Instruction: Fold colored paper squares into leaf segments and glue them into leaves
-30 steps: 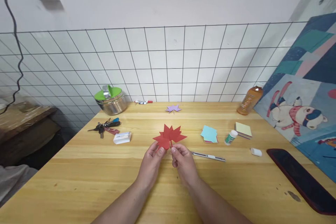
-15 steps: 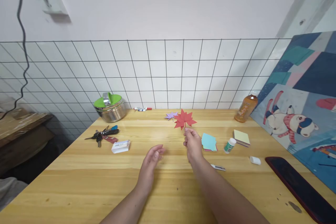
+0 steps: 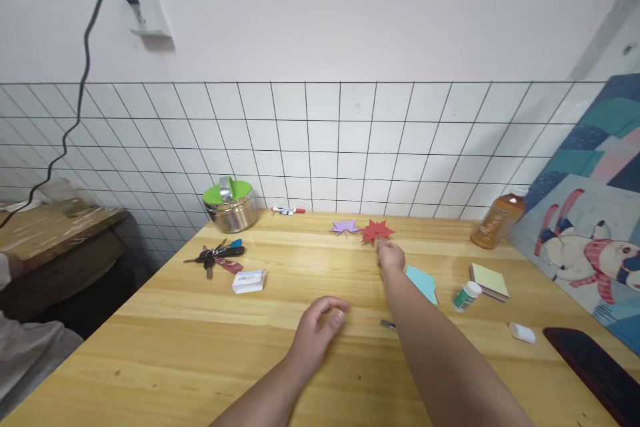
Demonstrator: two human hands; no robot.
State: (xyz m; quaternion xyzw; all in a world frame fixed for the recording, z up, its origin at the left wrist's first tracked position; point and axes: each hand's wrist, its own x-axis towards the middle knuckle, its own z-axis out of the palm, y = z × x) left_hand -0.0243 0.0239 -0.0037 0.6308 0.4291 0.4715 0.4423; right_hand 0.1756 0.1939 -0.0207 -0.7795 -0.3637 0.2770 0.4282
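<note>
A red paper maple leaf is low over the far part of the wooden table, its short stem pinched in my right hand. Just left of it lies a purple paper maple leaf. My left hand is above the table nearer to me, fingers curved and apart from the thumb, holding nothing. Partly behind my right forearm are light blue paper sheets and a utility knife, of which only one end shows.
On the left are a green-lidded steel pot, keys and a small white box. A marker lies by the wall. To the right are a bottle, sticky notes, a small jar, an eraser and a phone.
My right hand has carried the red leaf farther back and right, uncovering the purple leaf. My left hand has drawn nearer to me. The whole view has shifted left.
</note>
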